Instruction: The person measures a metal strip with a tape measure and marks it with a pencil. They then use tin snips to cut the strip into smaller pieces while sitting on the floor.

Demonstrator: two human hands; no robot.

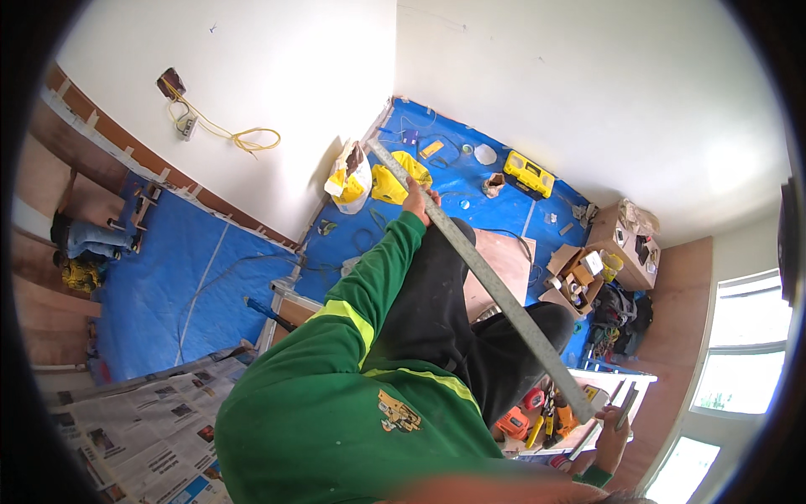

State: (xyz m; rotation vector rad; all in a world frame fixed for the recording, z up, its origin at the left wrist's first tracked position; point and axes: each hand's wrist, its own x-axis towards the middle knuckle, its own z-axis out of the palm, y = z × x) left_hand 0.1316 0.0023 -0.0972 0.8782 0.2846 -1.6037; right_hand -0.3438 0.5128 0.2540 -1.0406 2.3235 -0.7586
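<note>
A long, flat grey metal bar runs slantwise across my lap, from the far corner down to the right. My left hand is closed around it near its far end, with my arm stretched out in a green sleeve. The bar's near end lies beside my right hand, which is raised at the lower right. A slim grey piece stands up between the fingers of that hand; its kind is too small to make out. Whether the right hand also touches the bar, I cannot tell.
Beneath the bar's near end, a white surface holds an orange tool, a red tape measure and yellow-handled tools. Blue sheeting covers the floor. Beyond are sacks, a yellow case and cardboard boxes. Another person is at far left.
</note>
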